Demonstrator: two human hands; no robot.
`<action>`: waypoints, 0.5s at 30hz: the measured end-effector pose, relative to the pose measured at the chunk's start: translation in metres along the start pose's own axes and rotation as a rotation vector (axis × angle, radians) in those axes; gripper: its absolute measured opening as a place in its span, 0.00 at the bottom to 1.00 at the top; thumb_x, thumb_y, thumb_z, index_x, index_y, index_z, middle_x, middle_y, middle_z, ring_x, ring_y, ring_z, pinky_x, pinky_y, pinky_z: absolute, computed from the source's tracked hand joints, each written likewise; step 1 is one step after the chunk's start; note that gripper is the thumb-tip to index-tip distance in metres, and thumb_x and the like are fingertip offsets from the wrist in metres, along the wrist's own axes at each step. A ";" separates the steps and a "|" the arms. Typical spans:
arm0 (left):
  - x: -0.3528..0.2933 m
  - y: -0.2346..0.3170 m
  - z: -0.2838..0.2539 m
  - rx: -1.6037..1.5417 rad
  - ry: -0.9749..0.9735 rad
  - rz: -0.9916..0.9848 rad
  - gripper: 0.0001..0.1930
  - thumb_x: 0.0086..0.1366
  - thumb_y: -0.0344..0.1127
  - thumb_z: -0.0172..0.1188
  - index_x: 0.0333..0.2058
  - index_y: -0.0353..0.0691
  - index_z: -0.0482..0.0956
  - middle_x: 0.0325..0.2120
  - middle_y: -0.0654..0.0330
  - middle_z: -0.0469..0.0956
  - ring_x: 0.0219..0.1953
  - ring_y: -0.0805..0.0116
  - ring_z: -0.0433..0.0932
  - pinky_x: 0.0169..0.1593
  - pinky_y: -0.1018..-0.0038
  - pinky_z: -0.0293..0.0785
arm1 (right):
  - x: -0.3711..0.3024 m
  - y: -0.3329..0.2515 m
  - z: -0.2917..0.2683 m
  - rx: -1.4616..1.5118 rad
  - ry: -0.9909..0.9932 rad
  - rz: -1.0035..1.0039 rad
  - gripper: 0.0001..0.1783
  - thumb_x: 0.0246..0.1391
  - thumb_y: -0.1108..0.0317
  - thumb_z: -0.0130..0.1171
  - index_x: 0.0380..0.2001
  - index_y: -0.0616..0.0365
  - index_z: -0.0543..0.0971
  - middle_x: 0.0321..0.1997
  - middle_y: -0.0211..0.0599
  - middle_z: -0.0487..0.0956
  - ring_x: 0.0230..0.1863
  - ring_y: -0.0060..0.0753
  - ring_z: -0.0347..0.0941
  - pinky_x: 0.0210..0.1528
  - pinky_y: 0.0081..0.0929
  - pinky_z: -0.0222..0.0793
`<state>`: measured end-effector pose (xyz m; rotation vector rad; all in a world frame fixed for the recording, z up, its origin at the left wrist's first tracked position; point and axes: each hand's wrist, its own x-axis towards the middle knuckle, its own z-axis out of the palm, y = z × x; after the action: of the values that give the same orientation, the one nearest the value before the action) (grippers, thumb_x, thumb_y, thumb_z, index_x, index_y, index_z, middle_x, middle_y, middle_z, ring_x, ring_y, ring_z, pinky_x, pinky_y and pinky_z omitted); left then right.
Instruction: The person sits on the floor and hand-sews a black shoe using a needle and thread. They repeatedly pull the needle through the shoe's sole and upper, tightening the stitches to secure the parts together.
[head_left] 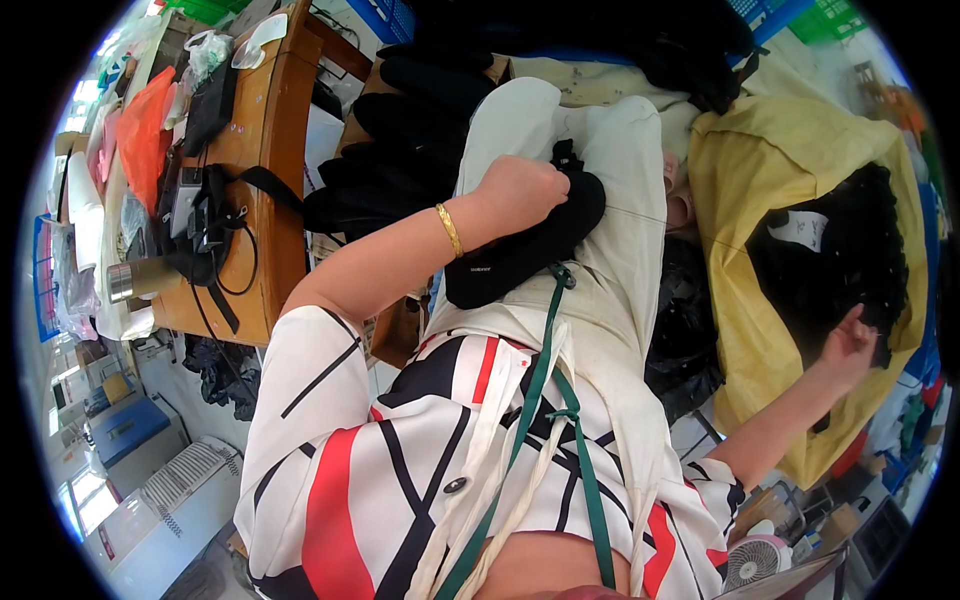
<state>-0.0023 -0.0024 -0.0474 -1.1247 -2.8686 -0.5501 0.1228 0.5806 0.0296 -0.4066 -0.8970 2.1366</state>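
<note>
Across the pale apron on my lap lies a black, flat, shoe-shaped piece [500,268] with a small white print near its lower end. My left hand [520,192], a gold bangle on its wrist, is closed at the piece's upper edge; the fingertips are turned away from view. A small black bit [567,155] sticks up just beyond the knuckles. Out to the right, my right hand [850,350] reaches over the mouth of a yellow sack [750,160]. Its fingers are apart and slightly bent, beside the dark pieces [850,240] inside, and I see nothing held in it.
Several black rounded pieces [400,150] are stacked left of my knees. A wooden table [265,120] with a black strap [270,187] and a metal cylinder [140,278] stands at the left. Black plastic bags [685,340] lie between my lap and the sack. A fan [755,562] is at lower right.
</note>
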 end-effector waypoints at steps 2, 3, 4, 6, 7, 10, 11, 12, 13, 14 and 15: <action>0.000 0.001 0.002 0.017 0.025 0.021 0.07 0.58 0.36 0.61 0.23 0.45 0.76 0.22 0.61 0.76 0.28 0.59 0.78 0.28 0.64 0.74 | 0.011 -0.024 0.008 0.001 -0.186 0.049 0.09 0.65 0.75 0.48 0.28 0.63 0.65 0.20 0.27 0.57 0.22 0.25 0.56 0.62 0.46 0.69; 0.000 0.004 0.002 0.035 0.049 0.042 0.07 0.57 0.36 0.61 0.22 0.45 0.76 0.23 0.61 0.76 0.29 0.60 0.78 0.29 0.65 0.74 | 0.013 -0.035 0.014 -0.009 -0.209 0.048 0.10 0.65 0.75 0.48 0.28 0.63 0.64 0.20 0.27 0.57 0.22 0.25 0.56 0.62 0.46 0.69; 0.000 0.006 0.003 0.053 0.072 0.062 0.07 0.56 0.35 0.61 0.21 0.45 0.75 0.23 0.62 0.75 0.30 0.60 0.78 0.29 0.65 0.74 | 0.018 -0.046 0.017 -0.018 -0.232 0.047 0.10 0.65 0.75 0.48 0.28 0.63 0.64 0.20 0.27 0.57 0.21 0.25 0.56 0.62 0.45 0.69; 0.002 0.009 0.006 0.095 0.087 0.130 0.07 0.55 0.35 0.61 0.20 0.44 0.75 0.25 0.62 0.73 0.33 0.61 0.77 0.30 0.66 0.75 | 0.032 -0.072 0.018 -0.051 -0.183 -0.023 0.11 0.64 0.76 0.46 0.25 0.62 0.64 0.20 0.29 0.58 0.21 0.26 0.57 0.61 0.45 0.70; 0.003 0.010 0.009 0.116 0.094 0.163 0.07 0.54 0.35 0.61 0.19 0.44 0.75 0.25 0.61 0.73 0.34 0.62 0.77 0.31 0.66 0.75 | 0.038 -0.085 0.020 -0.057 -0.125 -0.103 0.12 0.63 0.77 0.46 0.24 0.62 0.64 0.20 0.30 0.59 0.20 0.27 0.58 0.62 0.46 0.70; 0.000 0.007 0.018 0.129 0.052 0.136 0.07 0.54 0.33 0.61 0.19 0.43 0.75 0.26 0.61 0.72 0.37 0.62 0.76 0.32 0.66 0.75 | 0.045 -0.110 0.037 -0.141 0.037 -0.403 0.13 0.55 0.83 0.44 0.17 0.65 0.65 0.19 0.35 0.65 0.23 0.33 0.67 0.59 0.43 0.74; 0.000 0.007 0.017 0.066 0.063 0.088 0.06 0.54 0.33 0.60 0.20 0.42 0.76 0.27 0.60 0.73 0.36 0.61 0.76 0.33 0.66 0.75 | 0.037 -0.101 0.055 -0.206 0.091 -0.493 0.12 0.53 0.84 0.44 0.17 0.66 0.66 0.19 0.36 0.66 0.24 0.35 0.69 0.57 0.41 0.75; 0.001 0.008 0.017 0.001 0.074 0.047 0.06 0.55 0.33 0.60 0.21 0.42 0.76 0.27 0.60 0.74 0.36 0.60 0.76 0.33 0.65 0.75 | 0.027 -0.090 0.071 -0.273 0.149 -0.588 0.11 0.52 0.84 0.45 0.16 0.68 0.67 0.20 0.37 0.68 0.26 0.37 0.71 0.56 0.40 0.76; 0.001 0.009 0.017 -0.067 0.084 0.008 0.06 0.55 0.33 0.60 0.22 0.41 0.77 0.27 0.60 0.74 0.36 0.59 0.76 0.33 0.65 0.75 | 0.017 -0.072 0.079 -0.416 0.115 -0.678 0.09 0.51 0.84 0.47 0.18 0.70 0.69 0.22 0.39 0.70 0.29 0.41 0.74 0.53 0.38 0.77; 0.002 0.008 0.018 -0.162 0.076 -0.064 0.06 0.56 0.33 0.60 0.23 0.40 0.78 0.27 0.60 0.74 0.35 0.60 0.76 0.34 0.66 0.74 | 0.011 -0.050 0.076 -0.562 0.081 -0.768 0.07 0.50 0.83 0.49 0.20 0.72 0.71 0.25 0.42 0.73 0.32 0.44 0.77 0.50 0.36 0.78; 0.000 0.005 0.018 -0.250 0.068 -0.144 0.06 0.57 0.34 0.60 0.24 0.39 0.79 0.27 0.60 0.75 0.34 0.61 0.77 0.34 0.67 0.74 | -0.005 -0.011 0.083 -0.560 -0.058 -0.648 0.01 0.50 0.84 0.51 0.27 0.72 0.73 0.29 0.43 0.75 0.33 0.44 0.78 0.47 0.34 0.79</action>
<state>0.0030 0.0070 -0.0632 -0.9058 -2.8971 -0.9574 0.0872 0.5435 0.0956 -0.2723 -1.4349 1.2975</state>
